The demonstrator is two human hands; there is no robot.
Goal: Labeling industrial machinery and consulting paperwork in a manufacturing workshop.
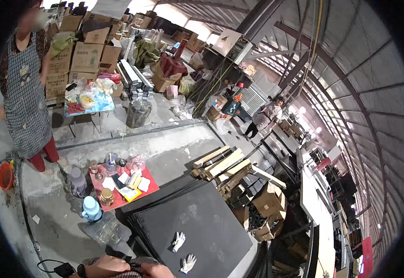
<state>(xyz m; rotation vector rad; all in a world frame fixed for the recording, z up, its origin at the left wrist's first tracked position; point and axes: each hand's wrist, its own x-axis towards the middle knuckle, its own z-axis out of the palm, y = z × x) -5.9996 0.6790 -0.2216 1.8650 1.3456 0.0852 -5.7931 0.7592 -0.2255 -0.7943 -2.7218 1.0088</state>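
Note:
At the lower edge my left hand (108,266), with a dark band at its wrist, is closed on a dark checked cloth (138,262). Close beside it my right hand (156,270) is curled onto the same cloth; its fingers are partly cut off by the frame edge. Ahead lies a stack of large black sheets (197,222) with pale smudges on top. Two white work gloves, one glove (178,241) farther off and another glove (188,263) nearer, rest apart on the top sheet, to the right of my hands.
Left of the stack, a red table (152,186) bears jars, papers and a yellow item; a blue flask (91,207) stands beside it. Wood strips (225,164) and an open carton (269,201) lie beyond. One person (28,92) stands left, another person (267,116) farther back.

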